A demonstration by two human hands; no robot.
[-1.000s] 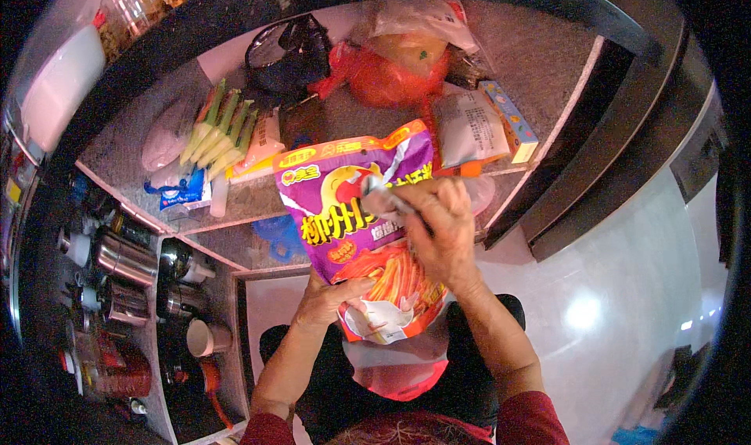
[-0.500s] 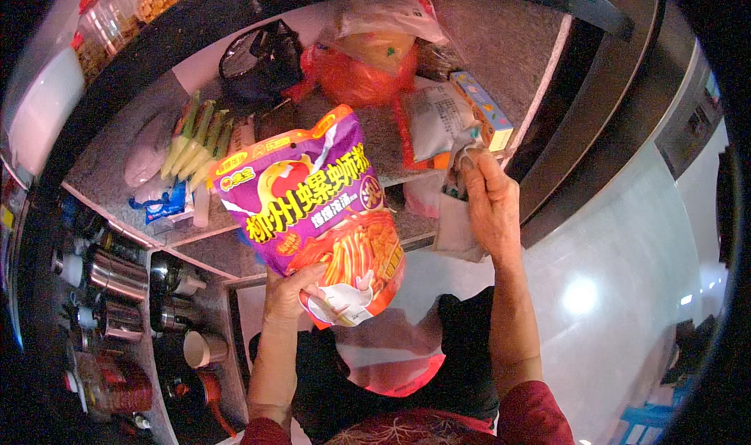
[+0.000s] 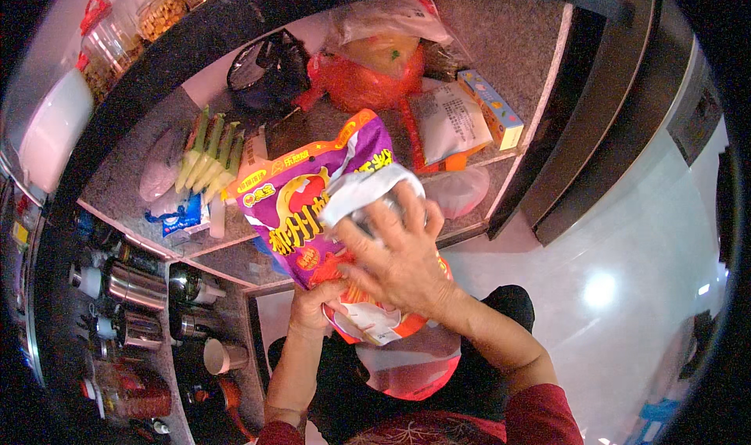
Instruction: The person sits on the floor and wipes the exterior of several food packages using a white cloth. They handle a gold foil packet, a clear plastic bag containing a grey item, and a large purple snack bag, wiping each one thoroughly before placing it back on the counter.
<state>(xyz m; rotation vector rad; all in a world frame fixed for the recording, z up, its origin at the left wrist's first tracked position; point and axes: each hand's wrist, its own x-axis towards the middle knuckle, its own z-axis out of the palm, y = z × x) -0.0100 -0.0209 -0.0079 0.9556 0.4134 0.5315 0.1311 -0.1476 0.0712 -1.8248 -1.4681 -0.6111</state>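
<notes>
A purple and orange instant-noodle bag (image 3: 274, 194) is held tilted in front of me, its printed face up. My left hand (image 3: 317, 302) grips its lower left edge, with the thumb lying over the front. My right hand (image 3: 399, 249) presses a crumpled white and grey cloth (image 3: 368, 188) against the bag's front, the fingers curled over the cloth. Hand and cloth cover much of the bag's right side. The left fingers behind the bag are hidden.
Behind the bag, a stone-coloured shelf (image 3: 501, 38) carries a red plastic bag (image 3: 364, 81), a black bag (image 3: 270, 69), a white packet (image 3: 454, 120), a small box (image 3: 491, 110) and several green-and-white packets (image 3: 210, 154). Metal pots (image 3: 137, 283) stand on the lower left shelves; jars (image 3: 109, 34) stand upper left.
My right hand has swung left from beside the shelf, bringing the cloth onto the noodle bag's front. The bag stays in my left hand; the whole view has shifted slightly.
</notes>
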